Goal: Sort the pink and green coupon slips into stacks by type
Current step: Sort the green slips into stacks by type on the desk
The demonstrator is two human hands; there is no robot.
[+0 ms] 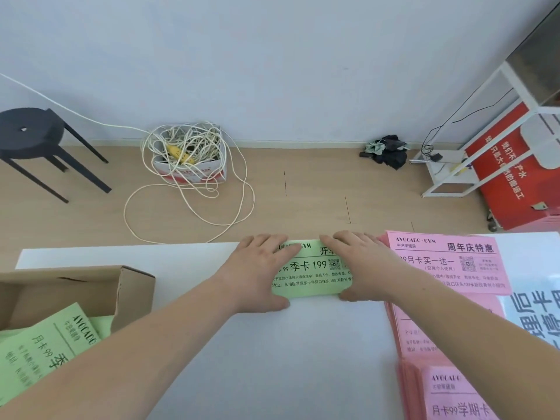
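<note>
A green coupon slip (312,274) lies flat at the far edge of the white table (272,359). My left hand (257,268) rests on its left end with straight fingers, thumb at the near edge. My right hand (360,268) covers its right end the same way. Right of it sits a stack of pink slips (460,265). More pink slips (454,392) are piled at the near right. Green slips (45,356) lie in and before a cardboard box (91,286) at the left.
Beyond the table's far edge is the wooden floor with a black stool (33,137), a box tangled with white cable (188,159), dark cloth (388,150) and a white rack (485,131) beside a red sign (509,177). A printed white sheet (533,316) lies at the right.
</note>
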